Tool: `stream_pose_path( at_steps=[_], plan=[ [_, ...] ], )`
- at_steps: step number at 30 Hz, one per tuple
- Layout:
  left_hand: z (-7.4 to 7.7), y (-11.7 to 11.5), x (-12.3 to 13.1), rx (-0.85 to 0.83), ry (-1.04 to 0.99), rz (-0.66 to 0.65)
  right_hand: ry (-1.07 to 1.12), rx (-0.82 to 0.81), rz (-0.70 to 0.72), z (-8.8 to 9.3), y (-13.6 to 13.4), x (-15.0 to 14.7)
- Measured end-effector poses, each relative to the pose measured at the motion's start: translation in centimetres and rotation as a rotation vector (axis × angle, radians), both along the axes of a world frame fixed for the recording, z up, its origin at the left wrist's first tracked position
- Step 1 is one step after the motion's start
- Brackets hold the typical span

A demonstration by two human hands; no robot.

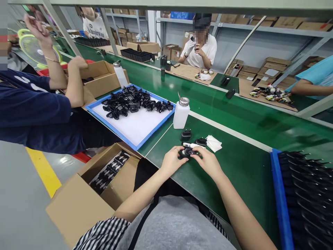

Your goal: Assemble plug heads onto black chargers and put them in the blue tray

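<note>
Low over the green bench, a small black plug adapter (187, 152) sits between my two hands. My left hand (172, 160) pinches its left end with thumb and fingers. At the other end, my right hand (208, 162) grips it the same way. Just behind the fingers lies a white tube-like item (193, 145), partly hidden by them. Another black plug adapter (185, 134) stands farther back with its pins up, and one more adapter (201, 141) lies beside a folded white cloth (214, 143).
A white pump bottle (181, 116) stands behind my hands. To the left is a blue-rimmed tray (137, 147) of black adapters; below it, an open carton (78, 205). A blue-edged tray (282, 208) of black parts flanks the right. Co-workers sit left and across the green belt (234, 107).
</note>
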State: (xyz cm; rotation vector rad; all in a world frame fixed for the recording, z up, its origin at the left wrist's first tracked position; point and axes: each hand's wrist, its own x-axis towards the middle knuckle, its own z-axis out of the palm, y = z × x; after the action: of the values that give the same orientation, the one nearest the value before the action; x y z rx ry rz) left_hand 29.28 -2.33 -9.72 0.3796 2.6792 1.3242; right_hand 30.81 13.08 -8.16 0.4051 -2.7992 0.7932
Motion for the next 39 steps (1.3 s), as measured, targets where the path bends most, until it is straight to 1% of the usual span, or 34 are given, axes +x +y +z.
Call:
stream_pose_path(
  at_steps=[3, 9, 12, 15, 19, 23, 28, 31, 36, 39],
  plan=[
    [-0.5, 0.4, 0.1, 0.027, 0.010, -0.012, -0.010, -0.005, 0.026, -0.3, -0.5, 0.3],
    [-0.2, -0.2, 0.3, 0.041, 0.072, -0.066, -0.030, 0.030, 0.084, 0.0, -0.2, 0.3],
    [0.0, -0.4, 0.4, -0.033, 0.090, -0.102, -0.008, 0.035, 0.087, 0.0, -0.2, 0.5],
    [0.1, -0.4, 0.5, -0.105, 0.071, -0.113, 0.050, 0.026, 0.074, -0.5, -0.4, 1.0],
    [0.2, -0.4, 0.7, -0.119, 0.092, -0.102, 0.126, 0.036, 0.043, -1.2, -0.5, 1.4],
    [0.2, -0.4, 1.0, -0.159, 0.130, -0.117, 0.048, 0.069, 0.068, -0.7, -0.5, 1.3],
    [0.3, -0.6, 1.3, -0.247, 0.174, -0.181, -0.159, 0.140, 0.057, 0.5, -0.5, 0.8],
    [1.2, -0.6, 1.0, -0.363, 0.175, -0.233, -0.255, 0.219, 0.044, 1.2, -0.8, 0.5],
    [4.2, 0.3, -0.2, -0.642, 0.099, -0.401, -0.354, 0.494, 0.081, 2.5, -1.8, 0.1],
    [5.7, 0.9, -0.6, -0.728, 0.084, -0.469, -0.372, 0.584, 0.071, 3.0, -2.3, 0.0]
  ],
)
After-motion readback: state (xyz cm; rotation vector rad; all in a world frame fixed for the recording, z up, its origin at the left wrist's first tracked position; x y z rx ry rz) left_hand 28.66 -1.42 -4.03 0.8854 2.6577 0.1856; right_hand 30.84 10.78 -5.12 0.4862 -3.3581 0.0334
